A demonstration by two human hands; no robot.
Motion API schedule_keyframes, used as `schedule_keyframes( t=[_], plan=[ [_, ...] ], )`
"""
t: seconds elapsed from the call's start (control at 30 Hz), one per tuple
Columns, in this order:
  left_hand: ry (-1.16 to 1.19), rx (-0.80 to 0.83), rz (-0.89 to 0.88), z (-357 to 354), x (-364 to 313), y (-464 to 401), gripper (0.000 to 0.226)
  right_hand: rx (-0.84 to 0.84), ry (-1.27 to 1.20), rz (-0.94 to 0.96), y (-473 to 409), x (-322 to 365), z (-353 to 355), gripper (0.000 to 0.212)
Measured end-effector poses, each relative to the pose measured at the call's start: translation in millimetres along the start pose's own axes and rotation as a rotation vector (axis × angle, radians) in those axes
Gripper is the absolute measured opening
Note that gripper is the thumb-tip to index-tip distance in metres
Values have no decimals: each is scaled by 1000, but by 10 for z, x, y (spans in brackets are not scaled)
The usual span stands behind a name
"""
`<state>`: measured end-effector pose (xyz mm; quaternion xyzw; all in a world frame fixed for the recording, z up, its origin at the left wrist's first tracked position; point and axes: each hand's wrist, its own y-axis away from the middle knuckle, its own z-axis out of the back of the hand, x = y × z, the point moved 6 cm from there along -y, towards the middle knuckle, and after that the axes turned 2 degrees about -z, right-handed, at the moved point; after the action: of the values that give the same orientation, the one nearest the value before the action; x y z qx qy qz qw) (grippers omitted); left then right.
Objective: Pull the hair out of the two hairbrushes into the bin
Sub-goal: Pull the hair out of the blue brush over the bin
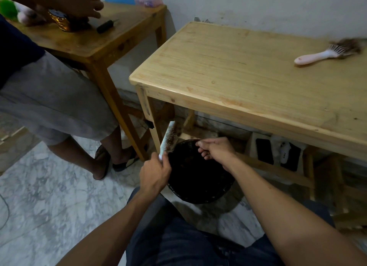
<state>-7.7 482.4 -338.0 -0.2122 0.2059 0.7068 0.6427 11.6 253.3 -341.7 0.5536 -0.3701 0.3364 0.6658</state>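
**First brush held over bin, second waiting on table**

Marble-patterned floor (49,186), pale wall behind. Light wooden table (228,71) fills the right half; a darker second table (95,41) stands to the left, where another person (49,91) is busy with other items.

Black bin (198,182) sits on the floor at the table's front corner, just ahead of the knees. Left hand (155,174) has its fingers wrapped around the handle of the white brush (168,138), bristles facing right, head tilted up at the bin's rim. Right hand (216,150) hovers over the bin mouth with fingers curled together; whether they pinch hair, cannot tell. Pink brush (325,54) lies on the table's far right, a brown hair clump in its bristles.

Risk: the brush head sits at the rim's edge, so loosened strands could fall outside onto the floor. Tangled hair may snap or leave remnants.

No readable writing or brand marks.
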Motion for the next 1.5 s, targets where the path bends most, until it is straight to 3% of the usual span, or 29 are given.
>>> schedule_keyframes(
  t=[0.13, 0.3, 0.43, 0.53, 0.67, 0.83, 1.0, 1.13, 1.27, 1.5],
  plan=[
    [58, -18, 94, 18, 93, -44, 44, 15, 94, 8, 9, -66, 60, 17],
    [63, 9, 47, -43, 15, -5, 40, 54, 198, -47, 9, -91, 75, 18],
    [8, 34, -70, -93, -78, 41, 40, 142, 21, -81, 33, 83, -38, 25],
    [13, 50, -105, -113, -133, 66, 39, 3, -82, -40, -19, 193, -28, 32],
    [85, 90, -92, -111, -108, 55, 42, -100, -25, 16, -113, 146, 35, 18],
    [243, 251, -105, -156, -32, 67, 53, -213, -143, -83, -180, -2, 261, 9],
    [336, 311, -122, -155, -43, 95, 59, -252, -194, -153, -196, -37, 281, 11],
    [241, 324, -179, -77, -8, 65, 66, -264, -181, -151, -262, 25, 308, 5],
    [95, 284, -136, 13, 133, -41, 54, -329, -149, -101, -243, 161, 351, 12],
    [-80, 256, -107, -65, 123, -7, 51, -400, -273, -142, -197, 112, 362, 15]
  ],
)
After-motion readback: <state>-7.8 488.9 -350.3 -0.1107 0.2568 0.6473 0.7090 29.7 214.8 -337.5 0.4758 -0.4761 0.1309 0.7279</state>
